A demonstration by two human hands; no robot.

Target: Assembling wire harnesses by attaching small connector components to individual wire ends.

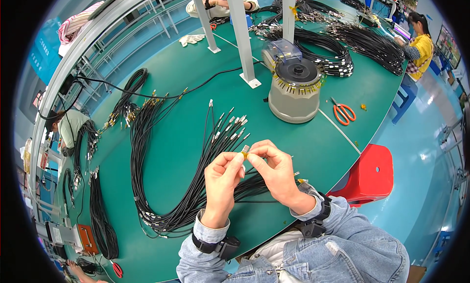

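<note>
Above the green table, both my hands meet at a small silver cable connector [246, 148] that points upward. A bit of yellow tape [245, 156] shows at its base, between the fingertips. My left hand [221, 180] pinches the connector from the left with thumb and forefinger. From the right, my right hand [275, 173] is closed in a pinch on the yellow tape; its exact grip is partly hidden. Beneath and left of the hands curves a large bundle of black cables [139, 165], its loose ends tipped with white and silver connectors [235, 124].
A round tape dispenser [294, 99] with yellow strips around its rim stands beyond my hands. Orange-handled cutters [344, 113] lie to its right. Grey posts [243, 43] rise from the table [191, 112]. More cable bundles [374, 45] lie farther off. A red stool [374, 173] stands right.
</note>
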